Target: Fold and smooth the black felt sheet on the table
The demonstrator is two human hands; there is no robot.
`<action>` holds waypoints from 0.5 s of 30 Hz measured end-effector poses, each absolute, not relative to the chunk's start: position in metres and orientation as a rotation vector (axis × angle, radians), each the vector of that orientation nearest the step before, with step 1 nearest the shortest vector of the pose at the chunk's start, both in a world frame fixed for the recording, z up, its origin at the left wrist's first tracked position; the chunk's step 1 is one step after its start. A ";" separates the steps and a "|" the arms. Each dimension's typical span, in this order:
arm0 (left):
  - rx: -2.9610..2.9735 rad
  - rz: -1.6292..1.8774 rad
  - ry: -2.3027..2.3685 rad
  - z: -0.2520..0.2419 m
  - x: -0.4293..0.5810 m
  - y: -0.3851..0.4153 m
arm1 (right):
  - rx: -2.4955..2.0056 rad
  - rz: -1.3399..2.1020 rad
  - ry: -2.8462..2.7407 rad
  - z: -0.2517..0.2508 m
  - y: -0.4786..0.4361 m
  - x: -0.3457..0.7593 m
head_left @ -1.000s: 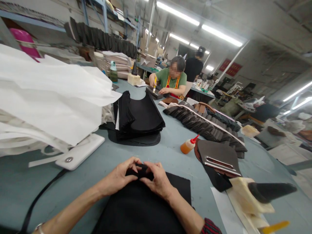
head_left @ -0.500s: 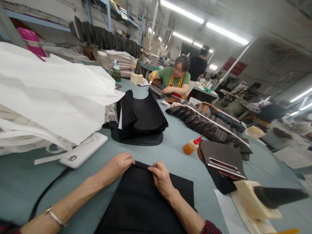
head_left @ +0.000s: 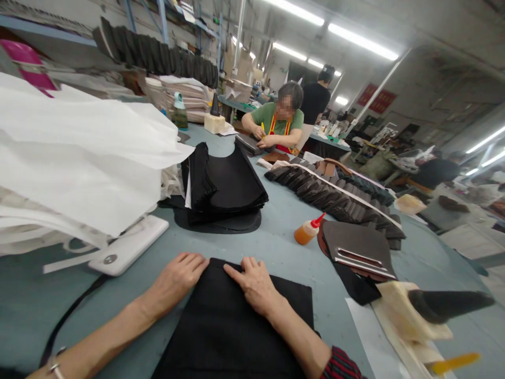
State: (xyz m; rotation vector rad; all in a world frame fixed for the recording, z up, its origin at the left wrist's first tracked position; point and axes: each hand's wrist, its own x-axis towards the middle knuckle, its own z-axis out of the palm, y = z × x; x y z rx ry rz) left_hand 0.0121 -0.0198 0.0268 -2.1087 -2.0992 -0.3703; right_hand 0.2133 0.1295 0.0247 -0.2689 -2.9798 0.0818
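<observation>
Black cloth [head_left: 229,326]: there it lay, flat on the blue-green desk [head_left: 130,302], right in front of the wearer, its near end running out of view at the bottom.
Left hand [head_left: 183,272]: right at the far left corner, fingers together and bent, tips touching the edge; whether they pinched it, I could not tell.
Right hand [head_left: 256,287]: palm down on the cloth near the far edge, loosely spread, index finger stretched out towards the left hand, nothing gripped.
Wrist and cuff: a silvery bracelet [head_left: 57,368] on the left, a red-and-black striped sleeve [head_left: 341,363] on the right.
Straight ahead: a stack of black pieces [head_left: 242,179], well apart from the hands.
Left flank: a big heap of white sheets [head_left: 87,142], and just beside it a white device [head_left: 132,245] lying flat.
Right flank: a squeeze bottle [head_left: 305,233], orange inside, red nozzle up, near a grey panel [head_left: 353,239] with a slot; closer in, a cream block [head_left: 410,313] with a black cone [head_left: 450,305] pointing sideways.
Across the desk: a co-worker in a green top [head_left: 258,123], bent over dark pieces [head_left: 248,145], something yellow in one hand.
</observation>
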 end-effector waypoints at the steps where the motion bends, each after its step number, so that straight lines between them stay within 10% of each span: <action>1: -2.028 -0.328 -2.172 0.031 0.019 -0.020 | -0.276 0.036 -2.996 0.026 0.128 0.211; 15: -1.785 -0.132 -2.333 0.005 0.085 -0.024 | -0.464 0.470 -2.590 0.009 0.154 0.277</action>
